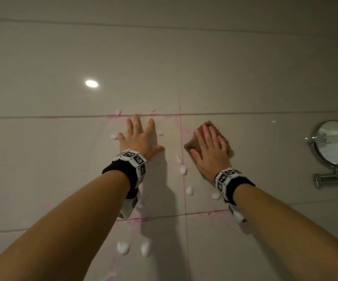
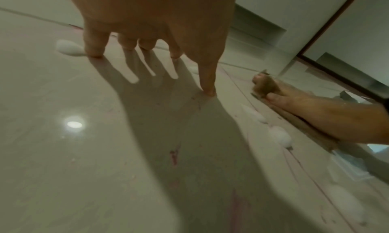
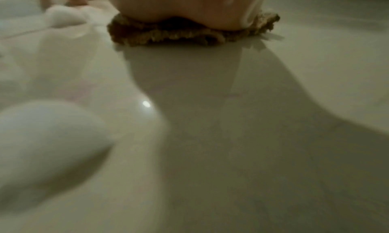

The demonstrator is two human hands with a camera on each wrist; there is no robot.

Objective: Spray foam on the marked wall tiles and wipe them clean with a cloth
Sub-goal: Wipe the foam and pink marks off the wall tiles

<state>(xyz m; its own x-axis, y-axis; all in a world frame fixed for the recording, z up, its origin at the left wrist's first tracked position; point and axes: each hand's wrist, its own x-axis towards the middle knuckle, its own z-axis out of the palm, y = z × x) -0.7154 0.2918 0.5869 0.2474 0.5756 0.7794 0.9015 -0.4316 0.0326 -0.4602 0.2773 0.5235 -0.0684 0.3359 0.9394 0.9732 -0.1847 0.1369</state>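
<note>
Pink marker lines point(image 1: 181, 138) outline glossy beige wall tiles point(image 1: 62, 159). My left hand point(image 1: 139, 136) lies flat on the marked tile with straight, spread fingers and holds nothing; its fingertips point(image 2: 95, 53) touch the tile. My right hand point(image 1: 210, 147) presses a brown cloth point(image 1: 222, 134) flat against the tile right of the vertical pink line, fingers straight. In the right wrist view the palm sits on the cloth point(image 3: 174, 35). White foam blobs point(image 1: 183, 170) dot the tiles between and below my hands, some point(image 1: 123, 247) lower down. A foam blob point(image 2: 278, 136) lies beside the cloth point(image 2: 267, 86).
A round chrome mirror point(image 1: 335, 141) on a folding arm point(image 1: 330, 178) sticks out from the wall at the right. A ceiling light reflects on the tile point(image 1: 91, 83) at upper left. No spray can is in view.
</note>
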